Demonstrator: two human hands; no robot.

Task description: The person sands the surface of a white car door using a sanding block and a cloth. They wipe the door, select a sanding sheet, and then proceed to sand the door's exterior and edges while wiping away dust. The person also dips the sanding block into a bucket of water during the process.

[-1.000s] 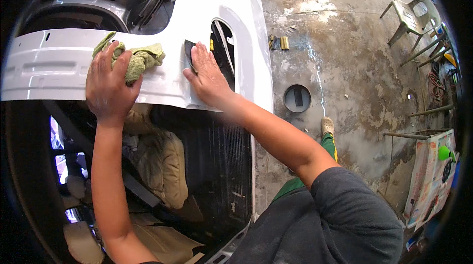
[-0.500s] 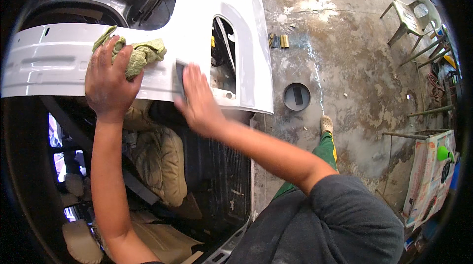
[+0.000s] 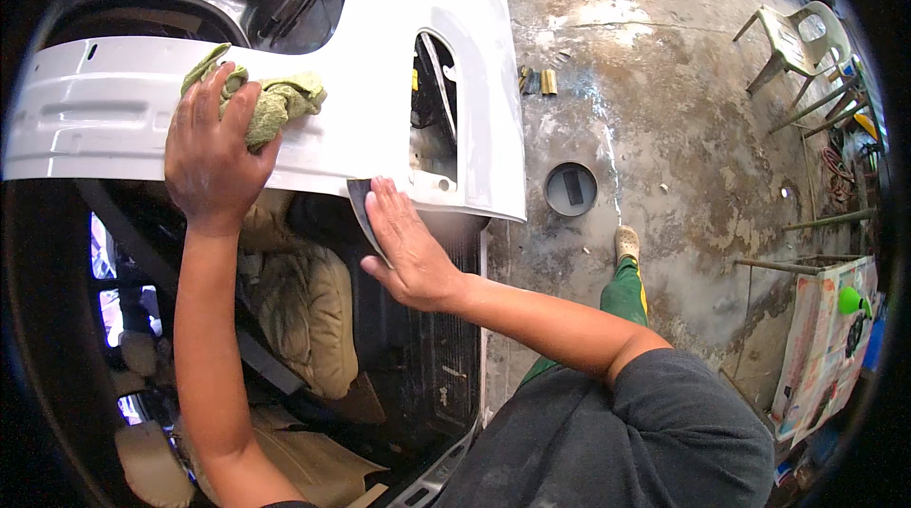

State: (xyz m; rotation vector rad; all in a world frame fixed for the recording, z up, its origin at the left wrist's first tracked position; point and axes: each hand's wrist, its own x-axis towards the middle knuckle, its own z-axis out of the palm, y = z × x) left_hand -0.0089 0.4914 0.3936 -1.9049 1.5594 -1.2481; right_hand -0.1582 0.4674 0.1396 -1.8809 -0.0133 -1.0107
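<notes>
A white car body panel (image 3: 380, 72) stretches across the upper left. My left hand (image 3: 213, 166) rests on it, fingers curled over a crumpled green cloth (image 3: 283, 110) that touches the panel. At the panel's near edge, my right hand (image 3: 413, 247) has its fingers stretched along a dark, bent sheet of sandpaper (image 3: 363, 214). The sheet is pinned under the palm side, its upper end against the edge and its lower part curving below it. Right of the hand, the panel has a narrow opening (image 3: 435, 143).
Below the panel lies the car's dark interior with a beige seat (image 3: 327, 318). On the wet concrete floor stand a round basin (image 3: 570, 213) with a dark piece inside, and small blocks (image 3: 548, 81). A plastic chair (image 3: 792, 48) and a paper-covered stand (image 3: 824, 347) are at right.
My right hand has slid toward me with the sandpaper, from the panel's surface down to its near edge. My left hand and the cloth have hardly moved.
</notes>
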